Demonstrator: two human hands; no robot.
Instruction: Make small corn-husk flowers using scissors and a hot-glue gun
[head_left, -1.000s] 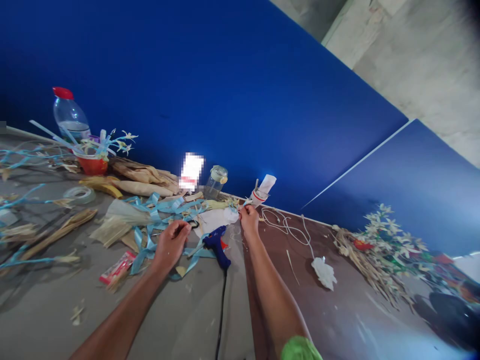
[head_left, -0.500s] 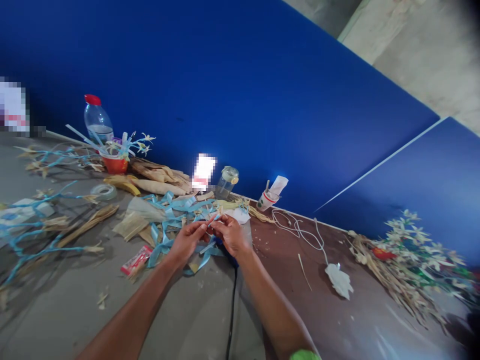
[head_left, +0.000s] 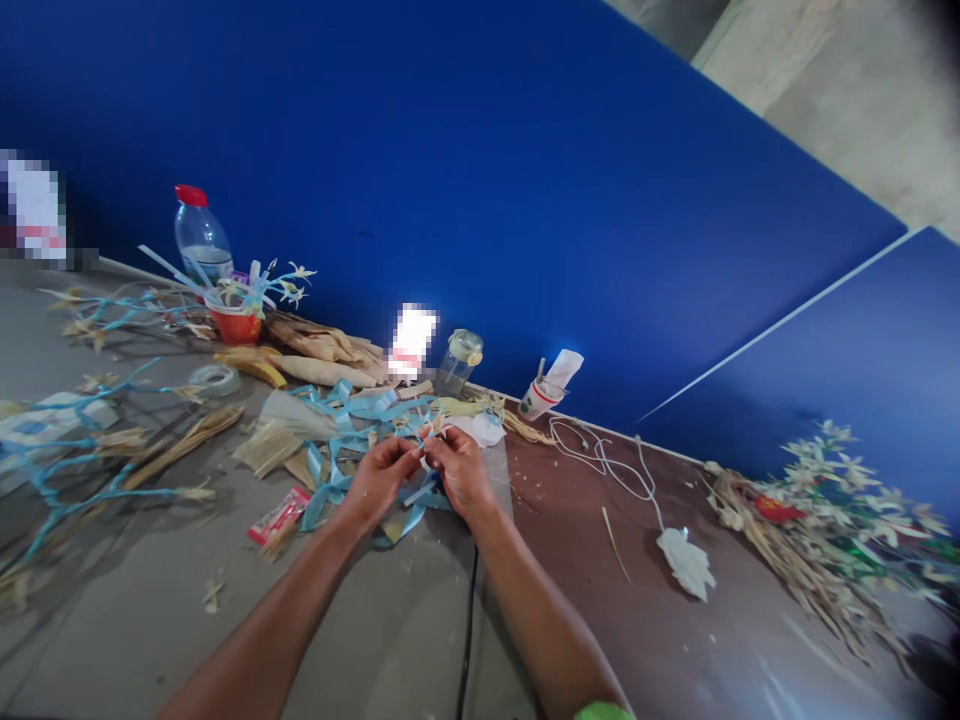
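My left hand [head_left: 375, 482] and my right hand [head_left: 463, 474] meet above the middle of the table, fingertips pinched close together. Between them is a small, thin piece with pale and light blue parts; its kind is too small to tell, and the fingers hide most of it. Light blue ribbon [head_left: 326, 480] lies in loose curls beneath and left of the hands. Just beyond my right hand is a white scrap [head_left: 484, 430]. A red and white packet [head_left: 279, 516] rests left of my left wrist.
Blue-wrapped branches [head_left: 52, 490] spread at the left, below a red cup [head_left: 234, 325] and a bottle [head_left: 204, 240]. Dried husks [head_left: 326, 345], a jar [head_left: 459, 362] and a paper cup [head_left: 538, 398] line the blue partition [head_left: 480, 180]. White flowers [head_left: 840, 480] and a cable [head_left: 645, 485] are right.
Both hands stay together with small finger shifts around the pinched piece. The whole view has moved slightly, so most things appear a little further right.
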